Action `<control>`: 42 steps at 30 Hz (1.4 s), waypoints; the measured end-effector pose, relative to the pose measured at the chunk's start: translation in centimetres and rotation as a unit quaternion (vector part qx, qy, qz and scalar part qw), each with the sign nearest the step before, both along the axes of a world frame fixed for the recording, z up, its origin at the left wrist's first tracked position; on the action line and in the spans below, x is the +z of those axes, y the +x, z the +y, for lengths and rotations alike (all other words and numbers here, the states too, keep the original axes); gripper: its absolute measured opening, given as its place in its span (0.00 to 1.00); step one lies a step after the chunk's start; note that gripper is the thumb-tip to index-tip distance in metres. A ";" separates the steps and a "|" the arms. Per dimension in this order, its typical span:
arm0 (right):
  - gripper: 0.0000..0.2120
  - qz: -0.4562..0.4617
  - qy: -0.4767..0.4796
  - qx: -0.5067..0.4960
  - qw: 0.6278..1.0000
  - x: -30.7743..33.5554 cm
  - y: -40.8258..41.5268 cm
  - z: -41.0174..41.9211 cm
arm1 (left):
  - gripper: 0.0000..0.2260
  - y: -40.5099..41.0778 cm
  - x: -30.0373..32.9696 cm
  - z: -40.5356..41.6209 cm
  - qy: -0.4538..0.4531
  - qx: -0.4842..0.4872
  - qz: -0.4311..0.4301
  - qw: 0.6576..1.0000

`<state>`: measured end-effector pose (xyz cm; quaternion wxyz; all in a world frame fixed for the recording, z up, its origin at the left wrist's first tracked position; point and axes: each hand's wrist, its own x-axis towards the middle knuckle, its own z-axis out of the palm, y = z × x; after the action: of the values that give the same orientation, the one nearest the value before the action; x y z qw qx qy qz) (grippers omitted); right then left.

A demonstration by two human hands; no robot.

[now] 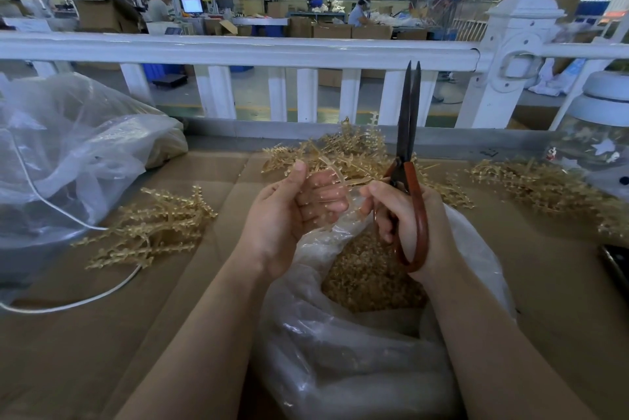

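Above the mouth of the clear bag (340, 351), the left hand (289, 212) has its grip clamped on a pale, studded plastic strip (335, 174), thumb pressed on top and fingers curled beneath. The right hand (408, 215) has its grip closed around the red handle loops of the scissors (408, 120), whose dark blades point up and away from the bag and stand almost together. The strip hangs directly over the bag, just above the clipped pieces (367, 270) lying inside it. We judge the step in hand to be snipping small parts off the strip so that they drop into the bag. To do it well, we would tilt the blades down toward the strip and keep each cut over the bag's mouth, so that nothing scatters onto the table (102, 334). We would also hold the strip taut with the fingertips clear of the blade line and cut close to the spine. Beyond the bag lies a heap (347, 144) of golden sprigs, probably awaiting the same treatment.
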<state>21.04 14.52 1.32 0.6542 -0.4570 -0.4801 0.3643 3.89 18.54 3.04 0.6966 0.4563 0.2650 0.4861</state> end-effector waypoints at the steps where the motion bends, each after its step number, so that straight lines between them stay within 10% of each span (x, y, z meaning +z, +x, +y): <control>1: 0.16 0.002 0.002 0.000 1.000 0.0 0.0 0.0 | 0.23 -0.1 0.1 0.0 -0.002 -0.007 0.002 1.000; 36: 0.08 0.145 0.042 0.090 0.984 0.1 0.9 0.4 | 0.14 -1.4 -0.1 0.3 -0.010 -0.078 0.018 0.997; 42: 0.10 0.132 0.067 0.060 0.987 0.2 0.8 0.4 | 0.16 -1.0 -0.1 -0.5 0.003 -0.189 0.139 0.972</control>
<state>21.85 14.94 1.54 0.7178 -0.3308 -0.4394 0.4268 2.87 18.00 2.90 0.7306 0.5632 0.2672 0.2785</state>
